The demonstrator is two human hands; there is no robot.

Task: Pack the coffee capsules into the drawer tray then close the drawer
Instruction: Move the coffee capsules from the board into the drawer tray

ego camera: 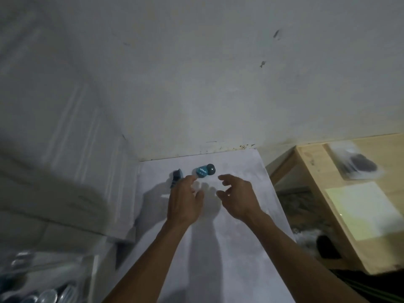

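Both hands reach out over the white desk with fingers spread and loosely bent, gripping nothing. The left hand has a fingertip at a teal coffee capsule lying on its side near the wall. The right hand hovers just beside it. Another capsule lies left.

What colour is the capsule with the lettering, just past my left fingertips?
Teal-blue with white lettering, on the capsule; head view, the only one.

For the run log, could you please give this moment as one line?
left hand: open, near teal capsule | right hand: open, empty | white surface
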